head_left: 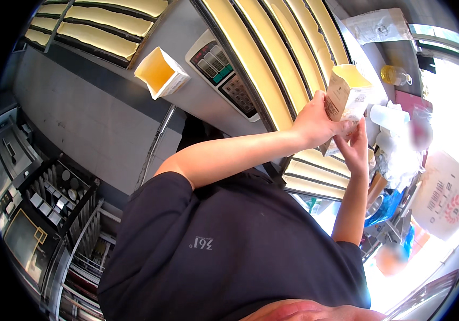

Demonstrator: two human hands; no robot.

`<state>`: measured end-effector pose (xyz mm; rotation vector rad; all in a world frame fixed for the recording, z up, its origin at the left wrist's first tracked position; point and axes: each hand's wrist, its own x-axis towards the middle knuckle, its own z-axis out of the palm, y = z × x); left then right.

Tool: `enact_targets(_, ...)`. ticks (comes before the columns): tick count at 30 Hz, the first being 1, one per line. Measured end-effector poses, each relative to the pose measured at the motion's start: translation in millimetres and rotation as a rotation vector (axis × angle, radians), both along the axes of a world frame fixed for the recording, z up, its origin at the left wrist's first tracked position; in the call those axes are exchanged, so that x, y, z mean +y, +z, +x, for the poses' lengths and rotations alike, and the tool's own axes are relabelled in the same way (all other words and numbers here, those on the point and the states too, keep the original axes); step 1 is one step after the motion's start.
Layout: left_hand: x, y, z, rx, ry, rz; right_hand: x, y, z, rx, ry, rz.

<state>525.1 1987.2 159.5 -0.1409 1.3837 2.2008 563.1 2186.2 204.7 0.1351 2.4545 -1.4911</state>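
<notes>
Right, both hands are on one carton, and it sits right of centre, in front of the right-hand edge of the long tray. Its open mouth, yellow within, points to the far side; how full it is, I can't tell. Look at the left hand: its fingers are wrapped on the carton's left side, thumb laid across the near part. Now the right hand, lower and nearer, fingers grasping the carton's right side and near end. That pairing probably steadies a soft-walled box, one hand clamping the side, the other bearing the near end, and it leaves the mouth unobstructed.

Over to the left, a second carton, also open, is on the steel counter near its edge, untouched, likely parked there within reach yet off the trays. Between it and the long tray sits a scale, its keypad facing the person, presumably so the keys read easily. And those pale yellow strips run side by side, dark dividers apparently keeping each to its own lane. Whether the held carton touches the tray, I can't tell.
</notes>
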Motion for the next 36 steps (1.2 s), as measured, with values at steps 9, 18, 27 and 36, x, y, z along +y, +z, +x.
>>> enact_targets(9, 24.5, -11.8, 11.5, -0.012, 0.114, -0.051, -15.3, 7.9, -10.6, 0.044, 0.096, 0.408)
enact_targets(18, 24.3, -23.9, 17.9, -0.092, 0.043, 0.02, 8.3, -8.9, -15.1, -0.014, 0.133, 0.255)
enact_targets(27, 18.3, -21.7, 16.3, -0.114, 0.0, -0.035, 14.1, -15.4, -21.8, -0.079, 0.138, 0.208)
enact_targets(36, 15.7, -19.6, 13.7, -0.032, -0.01, -0.046, 19.4, -15.0, -26.4, -0.132, 0.135, 0.033)
